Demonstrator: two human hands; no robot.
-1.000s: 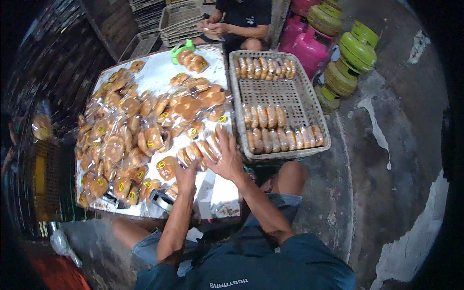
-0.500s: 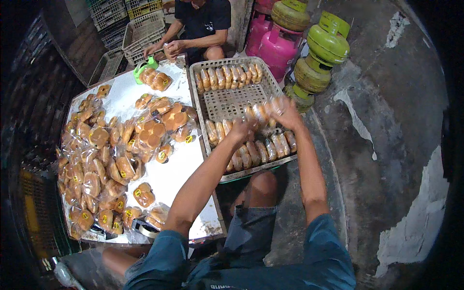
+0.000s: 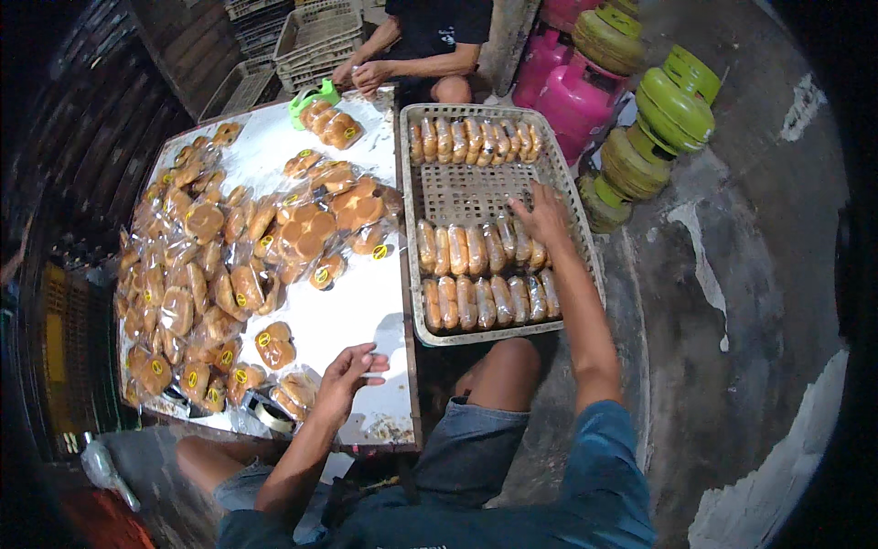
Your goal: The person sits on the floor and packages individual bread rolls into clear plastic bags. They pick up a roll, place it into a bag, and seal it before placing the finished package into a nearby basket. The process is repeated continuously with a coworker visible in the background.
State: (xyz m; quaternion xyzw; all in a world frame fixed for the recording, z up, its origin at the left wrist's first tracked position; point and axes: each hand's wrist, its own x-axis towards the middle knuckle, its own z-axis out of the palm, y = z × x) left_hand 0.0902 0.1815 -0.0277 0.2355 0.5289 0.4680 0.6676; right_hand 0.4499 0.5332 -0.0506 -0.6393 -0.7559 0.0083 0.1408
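Over the white tabletop (image 3: pixel 370 316), my left hand (image 3: pixel 350 377) is open and holds nothing, its fingers apart. My right hand (image 3: pixel 545 220) reaches over the plastic crate (image 3: pixel 593 247), fingers stretched out at the right end of a middle row of bagged buns (image 3: pixel 476 249); it appears to hold nothing. Another row of bagged buns (image 3: pixel 485 304) stands on edge along the crate's near side, and a third row (image 3: pixel 471 139) along its far side. A large heap of bagged buns (image 3: pixel 203 221) with yellow labels covers the table's left part.
Across the table sits a person (image 3: pixel 439 37) whose hands are near a green tape dispenser (image 3: pixel 314 99). Stacked crates (image 3: pixel 315 41) stand behind. Pink gas cylinders (image 3: pixel 578 96) and green ones (image 3: pixel 675 105) stand right of the crate. A tape roll (image 3: pixel 270 416) lies at the table's near edge.
My left hand has left the crate and come back over the table. My right hand has let go of the buns, which now stand in the middle row. The view has shifted.
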